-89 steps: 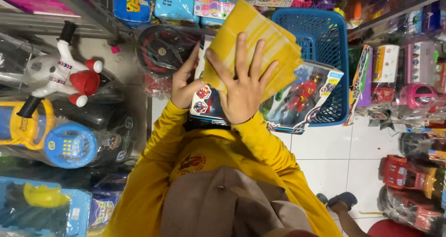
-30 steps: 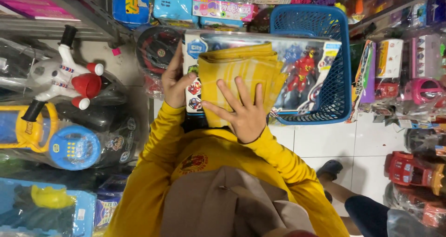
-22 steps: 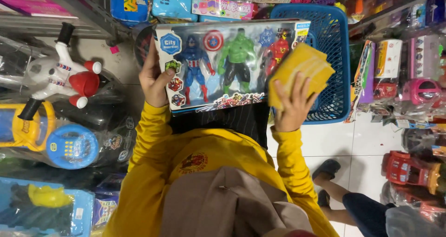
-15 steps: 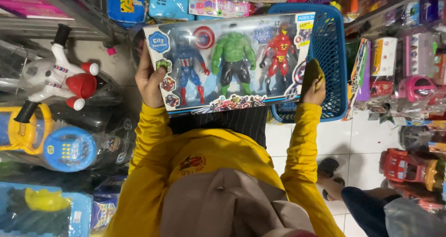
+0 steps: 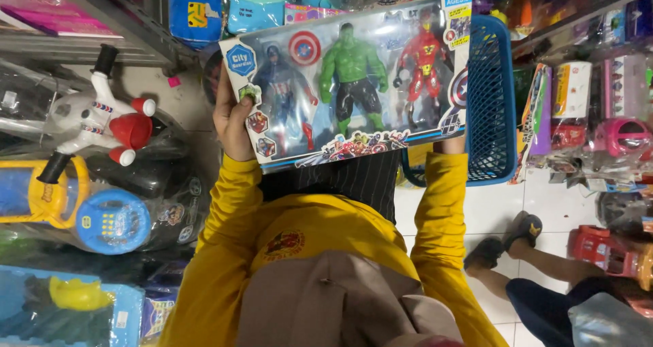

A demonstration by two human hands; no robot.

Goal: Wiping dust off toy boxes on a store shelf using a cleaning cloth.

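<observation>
Both your arms are raised, yellow sleeves up. Your left hand (image 5: 233, 119) grips the left edge of the action-figure box (image 5: 354, 78). Your right hand is hidden behind its right end; grip can't be told. Box held up before the blue basket (image 5: 493, 102), long axis left-right, slightly tilted, window facing you. One box, three figures inside.

We see a glossy clear-plastic window on the cardboard action-figure box (image 5: 354, 82), a blue plastic mesh basket (image 5: 493, 95), smooth white floor tiles (image 5: 544, 197), and matt yellow cloth sleeves (image 5: 224, 211).
</observation>
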